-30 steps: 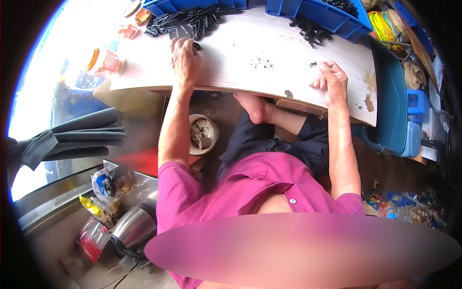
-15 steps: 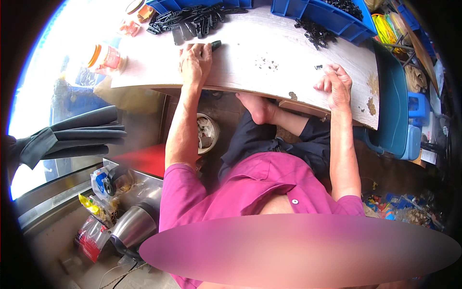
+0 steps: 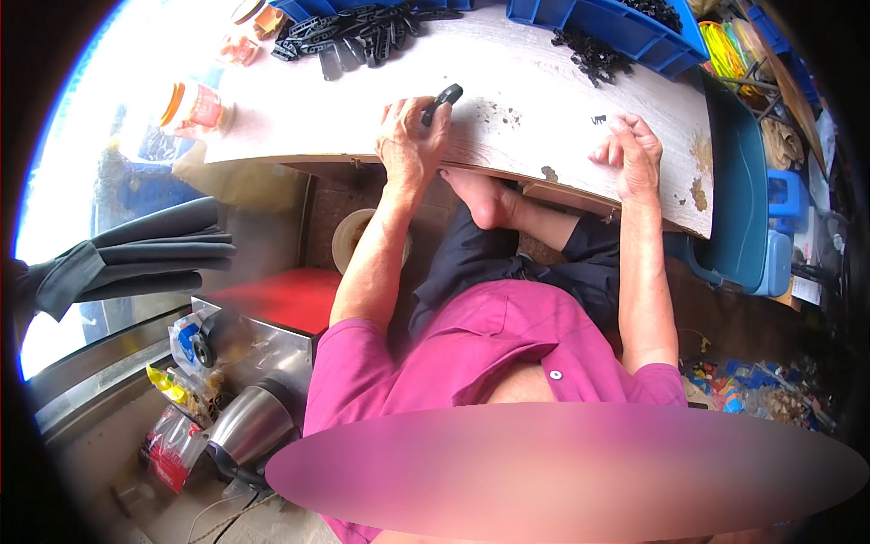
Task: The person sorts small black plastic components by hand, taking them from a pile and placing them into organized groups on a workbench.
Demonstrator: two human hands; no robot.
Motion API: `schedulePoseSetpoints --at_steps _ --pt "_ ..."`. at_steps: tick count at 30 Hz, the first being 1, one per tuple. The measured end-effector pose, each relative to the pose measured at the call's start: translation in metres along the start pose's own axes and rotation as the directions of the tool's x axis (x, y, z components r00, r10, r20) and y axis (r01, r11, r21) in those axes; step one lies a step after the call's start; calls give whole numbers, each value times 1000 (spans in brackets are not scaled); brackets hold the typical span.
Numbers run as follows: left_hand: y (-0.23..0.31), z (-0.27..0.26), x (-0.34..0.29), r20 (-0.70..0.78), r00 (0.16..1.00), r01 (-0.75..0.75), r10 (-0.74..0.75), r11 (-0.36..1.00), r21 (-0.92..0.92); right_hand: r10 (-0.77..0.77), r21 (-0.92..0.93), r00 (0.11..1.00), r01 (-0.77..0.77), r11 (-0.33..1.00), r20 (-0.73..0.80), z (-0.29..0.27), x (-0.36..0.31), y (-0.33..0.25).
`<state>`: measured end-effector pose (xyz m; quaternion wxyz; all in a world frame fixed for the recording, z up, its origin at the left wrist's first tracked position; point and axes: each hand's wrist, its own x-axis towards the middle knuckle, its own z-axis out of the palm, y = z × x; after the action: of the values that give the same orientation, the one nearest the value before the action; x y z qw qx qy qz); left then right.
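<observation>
One black part (image 3: 445,102) in the left hand (image 3: 410,147), pale tabletop (image 3: 507,59) below.
Left fingers are closed around it, thumb on the right side; the part's longish, dark, kinda shiny, with a rounded end poking out past the grip. Right hand (image 3: 636,161) is curled up, thumb near index, can't tell if it's pinching anything. Tiny black piece (image 3: 599,120) sits just beside those fingertips.

Blown-out daylight glare from upper left

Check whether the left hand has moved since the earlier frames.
Yes: the left hand has moved right, away from the orange-lidded jar.
</observation>
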<state>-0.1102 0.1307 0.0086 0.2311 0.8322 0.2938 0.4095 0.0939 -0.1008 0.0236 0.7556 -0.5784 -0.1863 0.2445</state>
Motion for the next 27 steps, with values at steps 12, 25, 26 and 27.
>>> schedulePoseSetpoints --at_steps 12,25,26,27 --pt "31 16 25 501 863 -114 73 992 51 10 -28 1000 -11 1000 -3 -1 1 3" --pt "31 29 12 182 927 -301 327 941 -157 -8 55 999 11 998 -52 6 -7 -4" --pt "34 33 6 357 929 25 102 943 -333 8 73 999 -5 997 -37 2 -7 -3" --pt "38 42 -2 356 929 26 100 943 -332 9 73 999 -6 997 -35 4 -10 -4"
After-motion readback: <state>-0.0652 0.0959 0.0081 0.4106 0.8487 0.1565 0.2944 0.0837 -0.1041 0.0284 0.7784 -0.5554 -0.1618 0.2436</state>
